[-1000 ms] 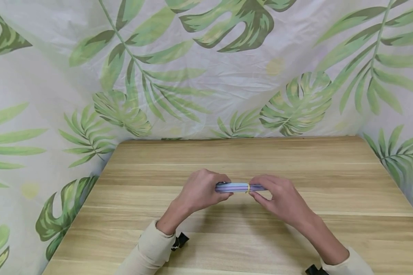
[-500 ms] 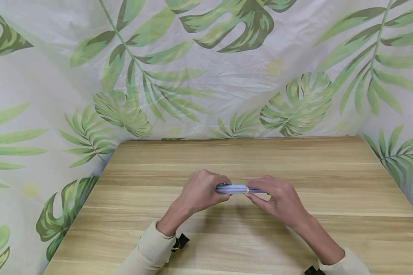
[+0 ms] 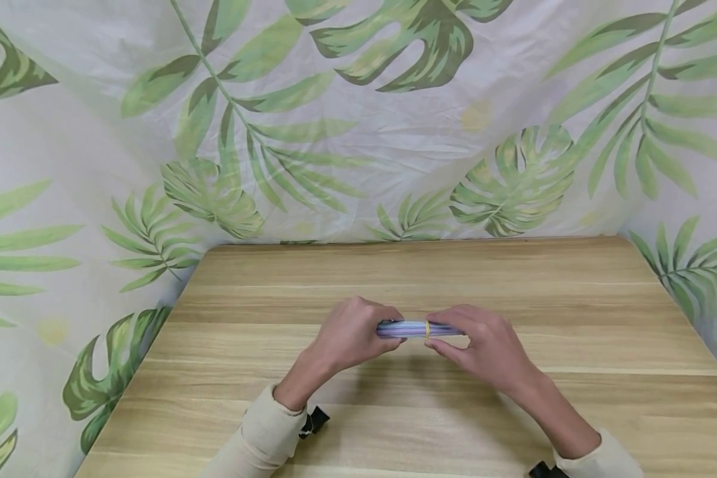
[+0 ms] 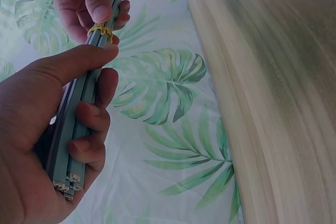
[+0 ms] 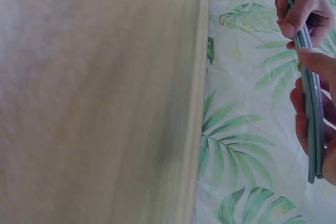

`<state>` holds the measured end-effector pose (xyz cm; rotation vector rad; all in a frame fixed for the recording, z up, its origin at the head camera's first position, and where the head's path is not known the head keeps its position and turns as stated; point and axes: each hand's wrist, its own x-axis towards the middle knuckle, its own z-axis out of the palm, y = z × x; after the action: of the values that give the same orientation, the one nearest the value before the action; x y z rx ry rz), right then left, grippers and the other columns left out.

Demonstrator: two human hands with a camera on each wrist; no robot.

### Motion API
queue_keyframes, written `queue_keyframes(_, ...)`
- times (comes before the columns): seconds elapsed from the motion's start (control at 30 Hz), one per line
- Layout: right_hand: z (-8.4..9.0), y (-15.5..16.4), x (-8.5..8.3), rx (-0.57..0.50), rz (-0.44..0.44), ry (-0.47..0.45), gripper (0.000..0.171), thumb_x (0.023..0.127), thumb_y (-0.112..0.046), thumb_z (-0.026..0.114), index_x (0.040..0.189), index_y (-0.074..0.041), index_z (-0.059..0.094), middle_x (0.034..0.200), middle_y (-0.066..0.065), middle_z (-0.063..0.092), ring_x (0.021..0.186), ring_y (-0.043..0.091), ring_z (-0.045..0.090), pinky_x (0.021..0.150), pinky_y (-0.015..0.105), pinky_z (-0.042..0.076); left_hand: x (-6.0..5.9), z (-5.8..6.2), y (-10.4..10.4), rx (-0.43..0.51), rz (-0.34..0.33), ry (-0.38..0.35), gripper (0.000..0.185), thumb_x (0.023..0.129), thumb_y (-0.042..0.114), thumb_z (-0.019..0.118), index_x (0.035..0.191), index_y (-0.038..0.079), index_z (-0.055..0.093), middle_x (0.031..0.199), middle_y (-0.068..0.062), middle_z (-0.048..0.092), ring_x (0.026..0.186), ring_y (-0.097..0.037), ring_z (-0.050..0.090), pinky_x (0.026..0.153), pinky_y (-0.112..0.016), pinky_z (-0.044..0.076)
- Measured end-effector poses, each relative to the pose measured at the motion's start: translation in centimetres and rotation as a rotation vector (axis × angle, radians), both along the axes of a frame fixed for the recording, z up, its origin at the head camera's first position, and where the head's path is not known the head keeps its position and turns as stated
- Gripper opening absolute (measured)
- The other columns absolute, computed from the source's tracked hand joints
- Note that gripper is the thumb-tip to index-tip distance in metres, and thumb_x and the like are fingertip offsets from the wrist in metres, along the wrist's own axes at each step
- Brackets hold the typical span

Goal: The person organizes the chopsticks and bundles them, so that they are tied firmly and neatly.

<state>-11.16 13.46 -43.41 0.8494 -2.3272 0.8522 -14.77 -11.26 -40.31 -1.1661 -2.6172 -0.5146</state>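
A bundle of slim grey-blue and purple chopsticks (image 3: pixel 403 329) is held level over the table between both hands. Around it goes a yellow rubber band (image 3: pixel 427 329), right of its middle. My left hand (image 3: pixel 349 332) grips the left part, the thumb along the sticks and the fingers curled round them; silvery square ends show by the palm in the left wrist view. At the band, my right hand (image 3: pixel 490 338) pinches with thumb and forefinger, while its other fingers lie behind the right part of the chopsticks (image 5: pixel 311 124). That hand partly covers the bundle's right end.
The wood-grain table (image 3: pixel 275 279) spreads below the hands. A leaf-printed cloth (image 3: pixel 394 153) hangs behind and at both sides of it. Black wrist-worn devices (image 3: pixel 315 422) sit near both cream sleeves (image 3: pixel 269 425).
My right hand has shifted slightly left along the chopsticks, and the rubber band with it; the band now sits straighter across them. The left hand has barely moved.
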Motion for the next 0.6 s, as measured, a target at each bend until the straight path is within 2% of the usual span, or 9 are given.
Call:
queue_keyframes(0.2,0.5,0.9,0.1,0.008,-0.036,-0.069,0.032,0.075,-0.021,0.088,0.105,-0.018,0.077,0.102,-0.007,0.074,0.087,0.01,0.071,0.07,0.032,0.057,-0.3,0.0,-0.5,-0.004,0.012,-0.024,0.011,0.081,0.028,0.08,0.09,0.023,0.077,0.076,0.016,0.069,0.056,0.005,0.05,0.056,-0.016,0.042)
queue_keyframes(0.3,0.7,1.5,0.2,0.001,-0.04,-0.122,0.031,0.075,-0.021,0.088,0.105,-0.02,0.077,0.102,-0.009,0.073,0.087,0.007,0.069,0.071,0.03,0.056,-0.4,0.0,-0.6,-0.008,0.02,-0.028,0.011,0.081,0.029,0.081,0.089,0.024,0.076,0.075,0.017,0.068,0.056,0.005,0.05,0.056,-0.016,0.042)
queue_keyframes(0.47,0.7,2.1,0.3,-0.01,-0.03,-0.19,0.028,0.078,-0.022,0.086,0.104,-0.024,0.076,0.101,-0.014,0.072,0.079,0.001,0.064,0.066,0.022,0.053,-0.4,0.1,-0.9,-0.016,0.025,-0.038,0.013,0.08,0.032,0.082,0.09,0.025,0.077,0.075,0.018,0.068,0.056,0.005,0.049,0.055,-0.016,0.042)
queue_keyframes(0.6,0.7,2.6,0.4,-0.024,-0.036,-0.213,0.024,0.08,-0.021,0.084,0.103,-0.025,0.076,0.098,-0.015,0.072,0.072,0.001,0.061,0.061,0.023,0.052,-0.4,0.2,-1.1,-0.016,0.03,-0.052,0.014,0.08,0.033,0.082,0.091,0.025,0.076,0.075,0.019,0.067,0.056,0.004,0.049,0.055,-0.017,0.041)
